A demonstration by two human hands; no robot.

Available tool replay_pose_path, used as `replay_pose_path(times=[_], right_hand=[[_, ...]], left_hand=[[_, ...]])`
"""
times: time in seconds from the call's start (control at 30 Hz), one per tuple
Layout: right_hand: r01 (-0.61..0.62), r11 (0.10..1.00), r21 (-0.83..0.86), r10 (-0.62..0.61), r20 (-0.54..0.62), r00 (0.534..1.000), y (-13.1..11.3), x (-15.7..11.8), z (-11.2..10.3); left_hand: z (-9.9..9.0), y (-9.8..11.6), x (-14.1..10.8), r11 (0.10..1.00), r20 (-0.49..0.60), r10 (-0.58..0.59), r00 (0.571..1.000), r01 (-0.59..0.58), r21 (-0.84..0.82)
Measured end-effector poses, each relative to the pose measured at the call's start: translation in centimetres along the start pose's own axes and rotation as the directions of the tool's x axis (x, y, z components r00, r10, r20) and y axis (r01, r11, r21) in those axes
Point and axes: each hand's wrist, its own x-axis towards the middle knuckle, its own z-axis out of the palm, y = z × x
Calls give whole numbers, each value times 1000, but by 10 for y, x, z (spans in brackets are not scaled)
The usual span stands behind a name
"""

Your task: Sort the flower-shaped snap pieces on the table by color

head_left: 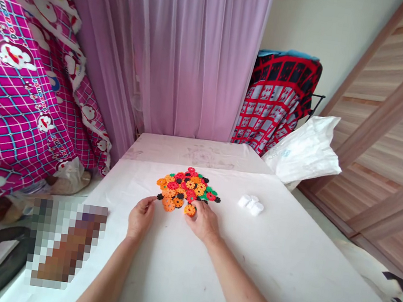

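Observation:
A pile of flower-shaped plastic discs (182, 186) in orange, red, black and green lies on the white table. At the pile's left edge, my left hand (141, 216) has its thumb and fingers closed on a small black disc (160, 197). My right hand (204, 220) is at the near side of the pile, with an orange disc (189, 210) gripped between thumb and fingers. Whether that orange piece is one disc or more than one joined together is too small to tell. Several small white blocks (251, 204) sit to the right, apart from the pile.
The white table (246, 266) reaches back toward a purple curtain (202, 57). A white plastic bag (303, 149) stands by its far right edge. Pink patterned fabric (22, 73) hangs on the left. A pixelated patch (70, 247) hides something at the table's left side.

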Motion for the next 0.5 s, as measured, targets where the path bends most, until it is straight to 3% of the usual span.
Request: replay_pose_path(times=[0.5], right_hand=[[14,1000,-14,-14,-25,1000,5,1,7]], left_hand=[[-1,1,1,998,4,-28,1000,27,54]])
